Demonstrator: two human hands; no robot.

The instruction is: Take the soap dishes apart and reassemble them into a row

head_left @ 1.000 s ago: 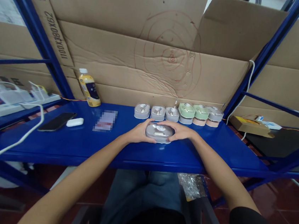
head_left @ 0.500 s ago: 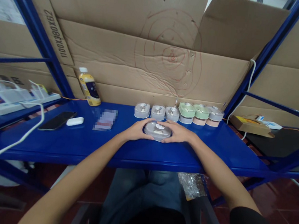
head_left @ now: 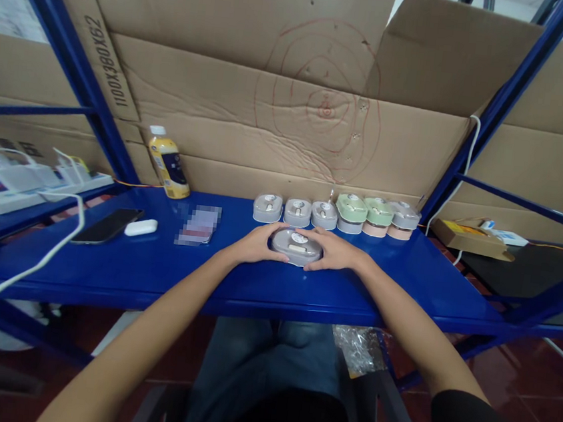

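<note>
Grey lidded box (head_left: 296, 247) has barely been shifted tbh. It's still clasped between the left hand (head_left: 256, 243) and right hand (head_left: 338, 251), so apparently being steadied.

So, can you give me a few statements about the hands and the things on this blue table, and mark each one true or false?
1. The left hand and right hand both hold the gray container. True.
2. The yellow bottle lies on its side. False: the yellow bottle stands upright.
3. The small white case is beside the black phone. True.
4. The back row of containers has green tops throughout. False: only two tops are green; the others are gray.
5. Red rings are drawn on the cardboard behind the table. True.
</note>
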